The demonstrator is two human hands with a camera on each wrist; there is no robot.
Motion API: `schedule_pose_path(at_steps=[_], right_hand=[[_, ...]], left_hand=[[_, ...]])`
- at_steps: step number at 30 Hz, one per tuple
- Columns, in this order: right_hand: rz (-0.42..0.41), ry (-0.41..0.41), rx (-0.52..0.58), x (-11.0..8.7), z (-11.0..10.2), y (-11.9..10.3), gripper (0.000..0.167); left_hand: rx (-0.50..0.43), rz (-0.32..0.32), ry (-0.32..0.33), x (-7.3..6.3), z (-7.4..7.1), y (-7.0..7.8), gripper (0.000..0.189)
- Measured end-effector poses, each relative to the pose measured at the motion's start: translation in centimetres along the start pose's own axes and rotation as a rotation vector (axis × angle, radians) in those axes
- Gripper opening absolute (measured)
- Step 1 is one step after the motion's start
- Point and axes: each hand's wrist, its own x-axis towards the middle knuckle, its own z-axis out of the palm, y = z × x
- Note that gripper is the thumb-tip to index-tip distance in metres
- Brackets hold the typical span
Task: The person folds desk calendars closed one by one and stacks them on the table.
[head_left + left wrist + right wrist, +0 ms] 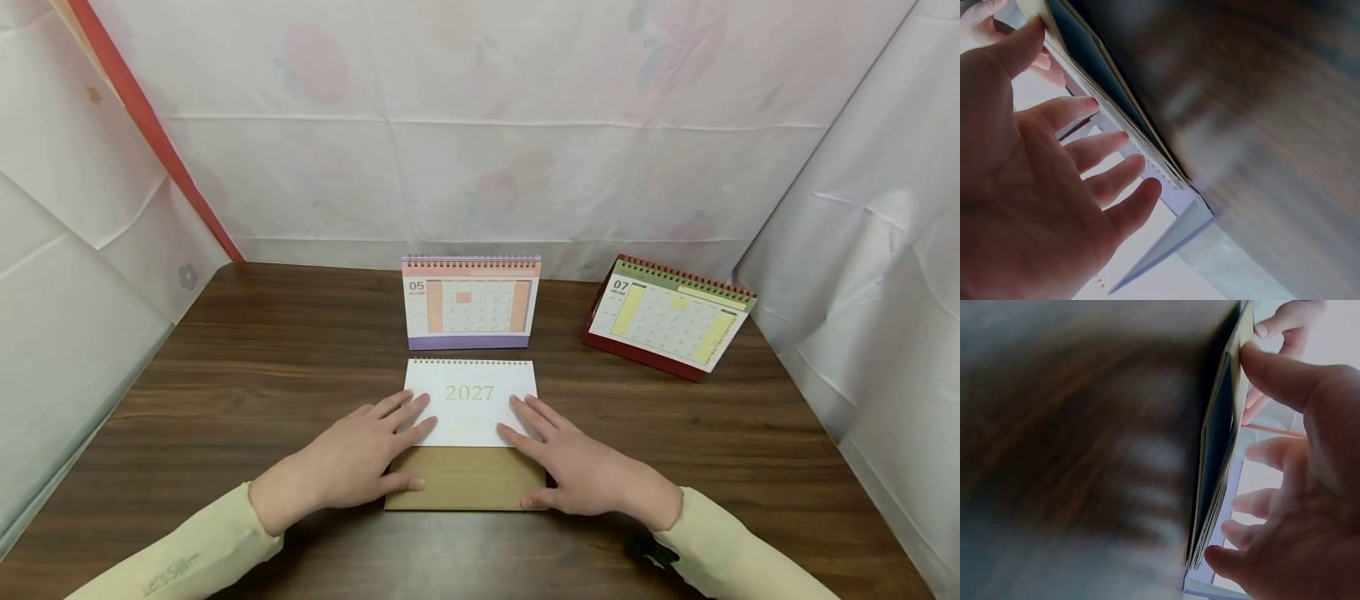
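2027 desk calendar (471, 425) lies low on the tabletop (262, 350), centred before the person, wire-bound edge away, tan base (467, 479) nearest. Left hand (358, 460) and right hand (588, 467) both spread, pinching nothing: fingertips at opposite sides of the white cover, thumbs down on the tan base. Likely reason: matched placement steadies both sides and spreads any pressure evenly. Wrist views show the layers parted at each side, so not fully flat; flat fingers suit pressing better than lifting. Purple desk calendar (468, 342) (05) stands just behind; red desk calendar (663, 321) (07) stands angled at right, both apparently propped for display, outside the hands' space.
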Motion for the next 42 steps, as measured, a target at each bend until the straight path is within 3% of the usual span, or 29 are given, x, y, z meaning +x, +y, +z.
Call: schedule_pose_path(at_steps=[5,21,25,31,36,42], right_hand=[[-0.020,-0.054,-0.035,-0.2,0.3,-0.2,0.088],[-0.025,-0.088,-0.092,0.2,0.4,-0.1,0.089],[-0.001,-0.078,-0.083,0.3,-0.2,-0.2,0.083],[0.027,-0.022,0.002,0.3,-1.3,-0.1,0.070],[0.053,0.004,-0.001,0.1,-1.5,0.2,0.065],[0.153,0.035,0.042,-0.3,-1.6,0.8,0.061]], left_hand=[[-0.012,0.006,-0.033,-0.7,0.3,0.5,0.080],[-0.040,0.015,-0.072,-0.9,0.6,0.2,0.082],[-0.046,0.016,-0.054,-0.7,0.7,0.2,0.082],[-0.024,-0.003,0.027,0.0,0.5,-0.1,0.070],[-0.019,-0.063,0.108,0.4,0.3,-0.4,0.056],[-0.043,-0.229,0.152,0.6,0.2,-0.8,0.059]])
